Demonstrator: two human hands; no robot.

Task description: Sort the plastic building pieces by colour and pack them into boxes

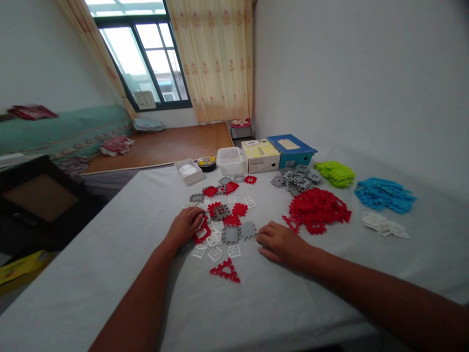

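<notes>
My left hand (pixel 187 226) is at the left edge of a loose spread of flat plastic building pieces, its fingers curled. Something white shows at its fingertips, too small to make out, beside a red frame piece (pixel 201 235). White lattice pieces (pixel 215 253) lie just to its right. My right hand (pixel 280 243) rests on the cloth with thumb and fingers apart, close to a light grey toothed piece (pixel 248 230). A darker grey square piece (pixel 231 234) lies farther left. Nearer to me is a red triangular piece (pixel 226 271) with a heart-shaped hole.
Heaps of red (pixel 318 210), grey (pixel 298 180), lime green (pixel 334 174), blue (pixel 384 194) and white pieces (pixel 384 225) lie on the right. Behind stand a blue box (pixel 298 159), a yellow-white box (pixel 261 156), a clear tub (pixel 230 161), a round tin (pixel 207 164) and a white tray (pixel 190 178).
</notes>
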